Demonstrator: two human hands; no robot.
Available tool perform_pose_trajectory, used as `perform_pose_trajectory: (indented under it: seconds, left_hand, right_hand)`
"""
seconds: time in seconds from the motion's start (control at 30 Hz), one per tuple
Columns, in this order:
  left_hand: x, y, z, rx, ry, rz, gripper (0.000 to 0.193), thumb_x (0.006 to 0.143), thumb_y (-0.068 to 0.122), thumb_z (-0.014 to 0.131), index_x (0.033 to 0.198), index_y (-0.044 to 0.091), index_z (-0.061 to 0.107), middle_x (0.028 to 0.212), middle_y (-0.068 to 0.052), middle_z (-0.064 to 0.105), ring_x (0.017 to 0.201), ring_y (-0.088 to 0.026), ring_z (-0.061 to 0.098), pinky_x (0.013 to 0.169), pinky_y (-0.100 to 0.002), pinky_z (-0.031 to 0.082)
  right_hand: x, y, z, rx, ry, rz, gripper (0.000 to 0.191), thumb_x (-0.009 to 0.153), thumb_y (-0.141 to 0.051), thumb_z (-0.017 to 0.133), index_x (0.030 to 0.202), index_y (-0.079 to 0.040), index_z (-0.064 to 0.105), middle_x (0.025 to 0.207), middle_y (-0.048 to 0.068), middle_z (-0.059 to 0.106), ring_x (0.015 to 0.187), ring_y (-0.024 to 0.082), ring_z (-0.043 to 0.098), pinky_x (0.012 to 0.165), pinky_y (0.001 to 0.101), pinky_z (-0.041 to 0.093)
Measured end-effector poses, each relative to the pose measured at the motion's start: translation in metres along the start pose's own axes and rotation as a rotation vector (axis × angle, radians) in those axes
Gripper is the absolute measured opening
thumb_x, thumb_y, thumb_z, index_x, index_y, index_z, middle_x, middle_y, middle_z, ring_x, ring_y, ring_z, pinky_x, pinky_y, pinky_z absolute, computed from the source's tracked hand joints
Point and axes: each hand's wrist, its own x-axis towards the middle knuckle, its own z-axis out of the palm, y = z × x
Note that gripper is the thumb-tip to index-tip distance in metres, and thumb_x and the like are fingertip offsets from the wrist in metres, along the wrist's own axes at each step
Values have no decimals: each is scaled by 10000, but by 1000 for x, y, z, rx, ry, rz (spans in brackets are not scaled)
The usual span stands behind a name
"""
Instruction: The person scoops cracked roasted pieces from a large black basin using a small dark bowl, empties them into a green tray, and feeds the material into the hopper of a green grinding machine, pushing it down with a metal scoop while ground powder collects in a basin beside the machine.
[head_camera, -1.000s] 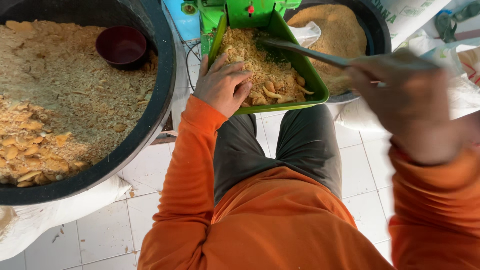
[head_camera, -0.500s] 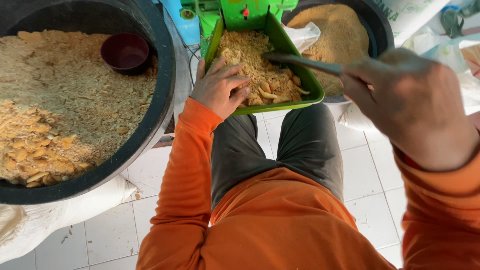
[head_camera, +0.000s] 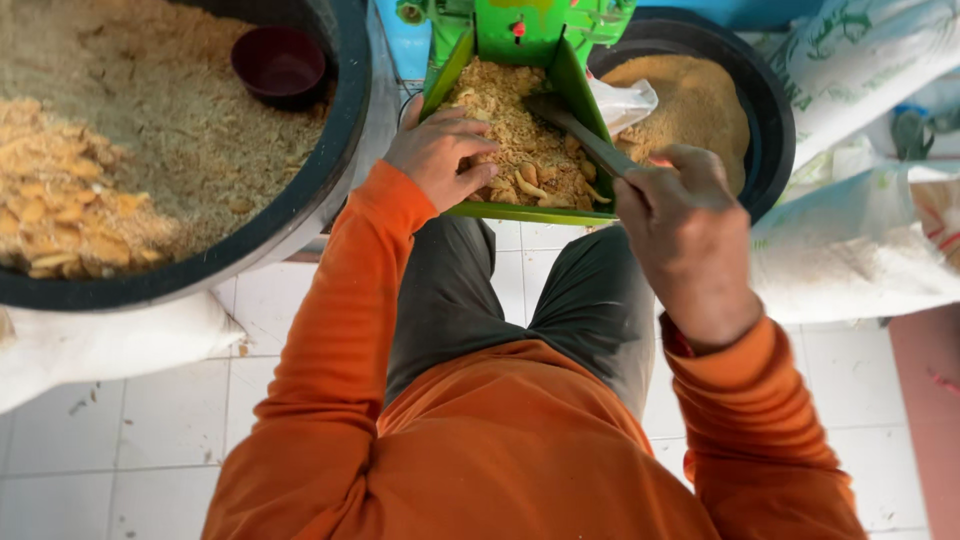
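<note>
Now left hand (head_camera: 440, 155) presses crumbs (head_camera: 520, 150); right hand (head_camera: 685, 225) holds scraper (head_camera: 580, 135).

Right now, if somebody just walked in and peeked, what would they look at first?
Probably the bright green chute at top centre, heaped with yellow-brown crumbs and chips. The left hand lies on that heap, and the right hand pokes a grey metal tool into it. The big black tub of crumbs at left comes next.
</note>
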Motion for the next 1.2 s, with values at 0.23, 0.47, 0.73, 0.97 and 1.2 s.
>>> perform_pose_trajectory:
  seconds: [0.23, 0.47, 0.73, 0.97, 1.2]
  left_hand:
    - [3, -4, 2, -2, -27, -6, 444, 906, 502, 709, 1192, 166, 758, 1424, -39, 606, 1433, -302, 410, 1212, -621, 100]
    - [-3, -2, 2, -8, 40, 37, 301, 878, 398, 767, 1096, 190, 780, 1286, -19, 656, 1432, -277, 437, 1239, -603, 151]
    - [-6, -2, 5, -35, 82, 62, 296, 888, 377, 779, 1107, 178, 764, 1275, -4, 660, 1420, -295, 437, 1224, -623, 155]
    - [-5, -3, 11, 0, 101, 50, 289, 874, 383, 813, 1068, 172, 776, 1268, 0, 663, 1398, -301, 435, 1212, -622, 153]
    - [-8, -5, 14, 37, 211, 105, 295, 882, 376, 835, 1016, 117, 785, 1304, -50, 607, 1404, -323, 436, 1242, -546, 238]
  right_hand:
    - [-18, 16, 56, 158, 99, 18, 339, 1026, -82, 857, 1094, 6, 536, 1119, 167, 722, 856, 205, 722, 677, 293, 597]
    - [-23, 13, 75, 177, 187, 77, 306, 1039, -16, 788, 1152, 9, 505, 1117, 171, 685, 918, 235, 718, 740, 315, 618]
    - [-13, 20, 75, 145, 63, 109, 228, 1049, 15, 736, 1134, -13, 526, 1174, 170, 708, 928, 224, 720, 757, 289, 609]
    - [-49, 24, -21, 386, 111, 292, 184, 1207, -2, 648, 1229, 12, 466, 1188, 167, 705, 931, 129, 694, 816, 218, 599]
    - [-11, -2, -24, 221, -31, 159, 160, 1134, 46, 692, 1185, 33, 540, 1141, 187, 678, 992, 201, 721, 830, 266, 624]
